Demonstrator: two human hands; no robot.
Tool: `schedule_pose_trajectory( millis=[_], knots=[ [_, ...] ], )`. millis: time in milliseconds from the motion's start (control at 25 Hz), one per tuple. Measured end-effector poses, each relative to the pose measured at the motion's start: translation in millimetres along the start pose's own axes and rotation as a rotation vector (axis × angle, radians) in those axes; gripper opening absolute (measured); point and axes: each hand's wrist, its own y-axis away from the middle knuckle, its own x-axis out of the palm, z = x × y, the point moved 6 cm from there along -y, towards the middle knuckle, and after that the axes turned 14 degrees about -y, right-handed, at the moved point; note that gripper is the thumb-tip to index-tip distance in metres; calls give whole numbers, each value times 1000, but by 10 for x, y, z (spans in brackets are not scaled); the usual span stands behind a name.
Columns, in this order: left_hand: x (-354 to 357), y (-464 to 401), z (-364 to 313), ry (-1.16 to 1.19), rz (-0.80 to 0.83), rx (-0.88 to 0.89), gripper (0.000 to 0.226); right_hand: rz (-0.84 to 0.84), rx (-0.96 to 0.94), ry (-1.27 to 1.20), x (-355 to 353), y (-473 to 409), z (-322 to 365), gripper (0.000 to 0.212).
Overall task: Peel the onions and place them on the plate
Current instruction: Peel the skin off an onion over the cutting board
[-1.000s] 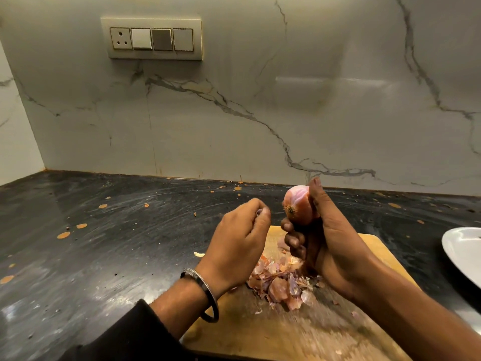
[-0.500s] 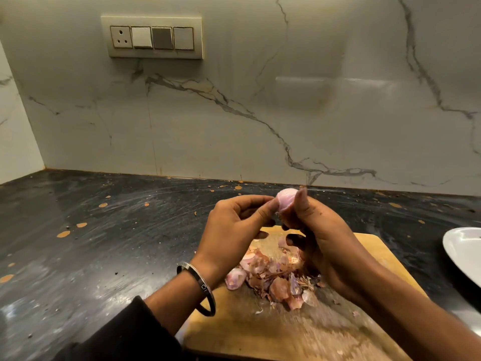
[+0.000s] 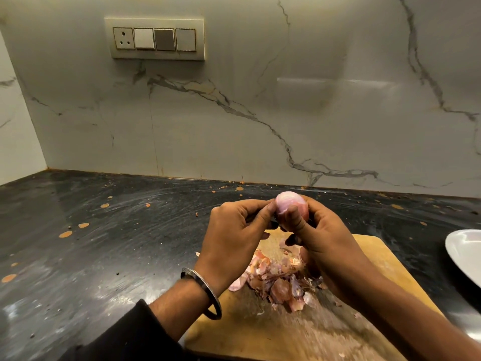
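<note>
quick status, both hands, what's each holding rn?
Left hand: fingers curled, thumb and fingertips pinching at the onion's left side.
Right hand: gripping the onion, thumb across its front.

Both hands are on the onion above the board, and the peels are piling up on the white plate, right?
Not quite. The head view shows the peels piled on the wooden board, not the white plate. Both the left hand and right hand do hold the onion above it.
</note>
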Motion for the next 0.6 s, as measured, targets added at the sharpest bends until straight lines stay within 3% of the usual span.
schedule_pose_trajectory(
  millis=[160, 440, 600],
  knots=[
    [12, -4, 20, -45, 15, 9, 20, -21, -18, 14, -22, 9, -8, 64],
    [-60, 11, 34, -117, -104, -18, 19, -31, -44, 17, -3, 31, -48, 70],
    [-76, -12, 66, -10, -121, -65, 11, -17, -44, -11, -11, 14, -49, 73]
  ],
)
